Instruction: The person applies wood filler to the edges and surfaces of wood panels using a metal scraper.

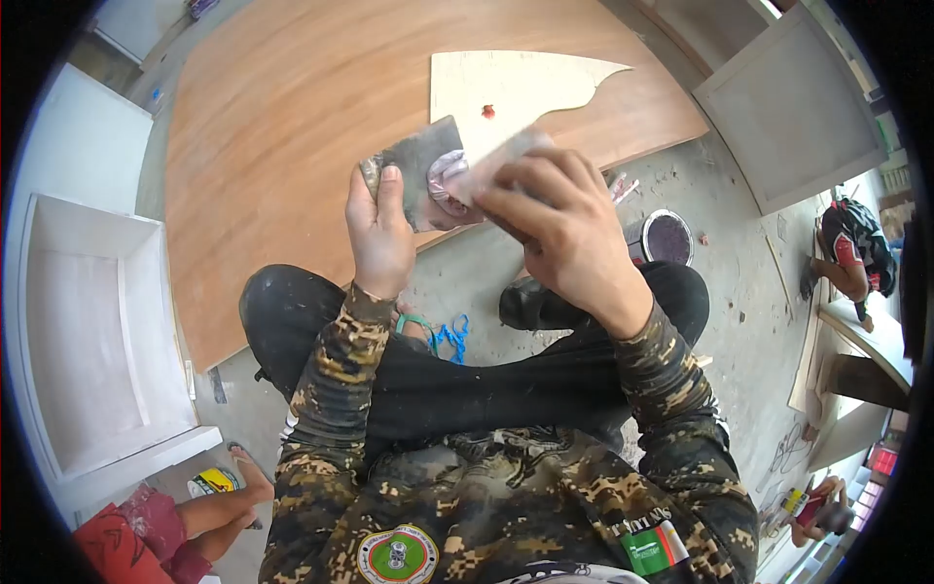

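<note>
My left hand (381, 229) grips a flat, grey-smeared board (407, 161) at its left edge, thumb on top. A pinkish-white lump of putty (446, 185) sits on the board's right side. Closed around a pale, flat putty spreader (506, 156), my right hand (579, 219) holds it tilted, its lower end at the putty. Whether the spreader touches the putty is hard to tell. Beyond my hands, a cream-coloured cut panel (525, 78) with one curved edge lies on a large plywood sheet (292, 97). A small red blob (488, 112) rests on that panel.
A bucket (669, 238) of greyish material stands right of the plywood. White cabinet frames (88, 331) are at left, and a grey panel (793, 112) at upper right. A person (165, 526) is at lower left; others (856, 248) are at right. Blue cord (452, 341) lies between my legs.
</note>
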### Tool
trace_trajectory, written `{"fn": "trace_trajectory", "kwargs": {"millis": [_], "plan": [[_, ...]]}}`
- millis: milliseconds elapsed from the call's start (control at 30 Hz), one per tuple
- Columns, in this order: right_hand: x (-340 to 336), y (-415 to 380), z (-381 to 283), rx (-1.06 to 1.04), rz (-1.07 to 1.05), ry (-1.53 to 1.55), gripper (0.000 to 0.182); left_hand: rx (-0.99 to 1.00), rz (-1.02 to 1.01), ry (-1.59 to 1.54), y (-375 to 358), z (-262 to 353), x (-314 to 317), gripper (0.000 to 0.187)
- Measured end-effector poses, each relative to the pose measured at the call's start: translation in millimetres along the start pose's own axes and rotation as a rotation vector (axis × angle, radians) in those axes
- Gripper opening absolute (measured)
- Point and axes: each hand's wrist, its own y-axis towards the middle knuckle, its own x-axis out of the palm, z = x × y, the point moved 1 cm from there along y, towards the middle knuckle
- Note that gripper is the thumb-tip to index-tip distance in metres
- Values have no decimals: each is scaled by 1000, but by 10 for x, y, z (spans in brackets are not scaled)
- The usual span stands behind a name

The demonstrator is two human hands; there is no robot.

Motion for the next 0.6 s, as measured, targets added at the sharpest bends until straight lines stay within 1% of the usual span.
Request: {"fn": "trace_trajectory", "kwargs": {"millis": [33, 67, 100, 133, 167, 200, 267, 300, 400, 433, 467, 533, 567, 600], "plan": [[-16, -12, -23, -2, 67, 22, 32, -11, -4, 7, -30, 31, 7, 16], [-7, -48, -31, 11, 67, 25, 32, 39, -10, 100, -57, 91, 36, 16], [0, -43, 6, 18, -4, 21, 33, 106, -12, 182, -31, 133, 73, 17], [-3, -10, 44, 18, -76, 16, 34, 118, -9, 175, -2, 116, 65, 17], [-86, 15, 1, 26, -77, 27, 38, 113, -29, 174, -1, 72, 25, 16], [-28, 20, 16, 31, -84, 35, 38, 91, -56, 180, -45, 35, -13, 16], [132, -10, 44, 0, 30, 12, 40, 59, -72, 186, -92, 51, -13, 16], [158, -40, 85, 11, -51, -33, 31, 66, -78, 179, -42, 85, 20, 16], [-54, -18, -92, -7, -29, -32, 33, 79, -68, 233, -93, 152, 49, 15], [18, -65, -81, -77, 10, -64, 34, 25, -63, 68, -33, 97, 36, 15], [49, -96, -81, -80, 9, -63, 34, 26, -60, 68, -40, 67, 7, 15], [63, -149, -98, -51, -167, -90, 32, 52, -53, 221, -47, 49, -2, 16], [0, -133, -118, -47, -127, -53, 31, 15, -38, 160, -73, 43, 32, 17], [32, -131, -94, -39, -134, -47, 31, 4, -38, 163, -76, 60, 29, 17]]}}
